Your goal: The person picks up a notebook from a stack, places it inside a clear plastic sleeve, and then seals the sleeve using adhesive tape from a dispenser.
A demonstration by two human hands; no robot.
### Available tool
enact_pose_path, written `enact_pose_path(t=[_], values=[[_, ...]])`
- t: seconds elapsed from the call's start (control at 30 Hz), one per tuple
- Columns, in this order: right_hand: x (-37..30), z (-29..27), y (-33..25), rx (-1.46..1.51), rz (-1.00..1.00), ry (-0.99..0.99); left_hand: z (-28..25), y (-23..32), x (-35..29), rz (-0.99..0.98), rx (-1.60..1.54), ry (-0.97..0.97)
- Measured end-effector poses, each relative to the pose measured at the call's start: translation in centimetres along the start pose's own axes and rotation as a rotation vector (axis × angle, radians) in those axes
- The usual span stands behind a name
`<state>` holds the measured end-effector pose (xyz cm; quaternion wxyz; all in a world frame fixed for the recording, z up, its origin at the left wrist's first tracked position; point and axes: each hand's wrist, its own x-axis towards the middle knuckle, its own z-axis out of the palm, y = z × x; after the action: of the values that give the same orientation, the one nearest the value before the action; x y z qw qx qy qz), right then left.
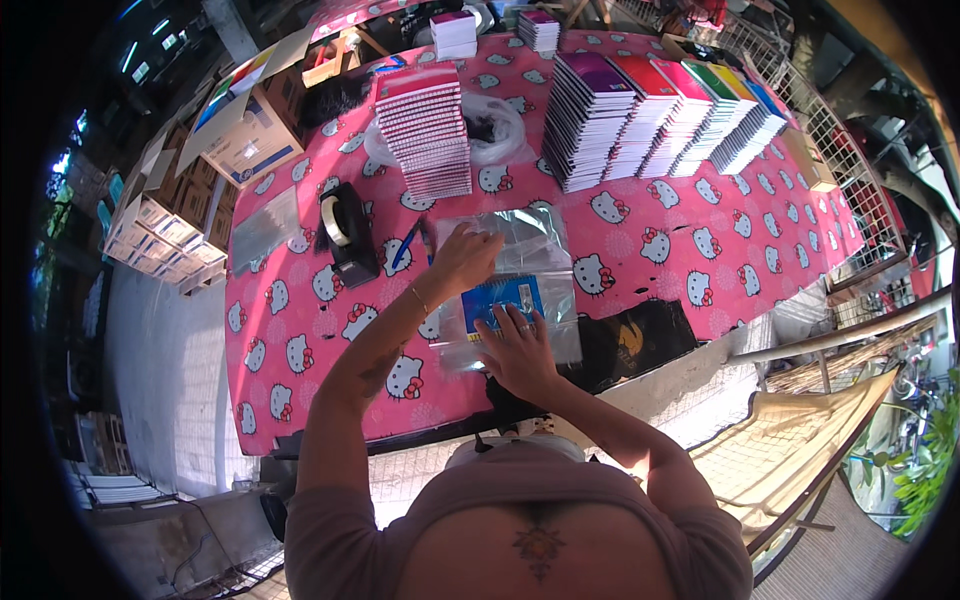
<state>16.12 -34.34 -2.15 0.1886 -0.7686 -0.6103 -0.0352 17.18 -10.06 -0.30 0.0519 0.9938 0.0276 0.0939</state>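
Note:
A blue spiral notebook [500, 292] lies flat on a clear plastic bag [548, 250] in front of me, near the table's front edge. My right hand [520, 358] rests on the notebook's lower part with its fingers spread. Just above the notebook, my left hand [468, 258] is closed, its curled fingers at the upper part of the bag. To the left of that hand are a blue pen [405, 246] and a black tape dispenser [352, 250] with a pale roll. Whether the notebook is inside or on top of the plastic cannot be made out.
A tall stack of spiral notebooks [425, 140] stands beyond my hands, beside bundled plastic [495, 125]. Several coloured notebook stacks [595, 125] fill the back right. More clear plastic sheets [268, 232] lie at the left on the pink tablecloth [330, 325]. Cardboard boxes [250, 135] stand beyond.

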Motion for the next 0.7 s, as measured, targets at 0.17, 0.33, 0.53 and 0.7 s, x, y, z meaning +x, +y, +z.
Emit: enact_pose_path(t=[0.17,0.33,0.53,0.7], values=[[-0.1,0.3,0.2,0.011,-0.024,0.053,-1.9,2.2,-1.9,-0.292,-0.296,0.024],[0.3,0.5,0.1,0.003,-0.063,0.055,-0.9,3.3,-5.2,0.022,-0.062,0.32],[-0.1,1.5,0.7,-0.012,-0.08,-0.004,-0.4,8.6,-8.5,-0.131,-0.203,0.279],[-0.5,2.9,1.5,-0.043,-0.099,-0.019,0.0,10.6,-9.0,-0.211,-0.208,0.345]])
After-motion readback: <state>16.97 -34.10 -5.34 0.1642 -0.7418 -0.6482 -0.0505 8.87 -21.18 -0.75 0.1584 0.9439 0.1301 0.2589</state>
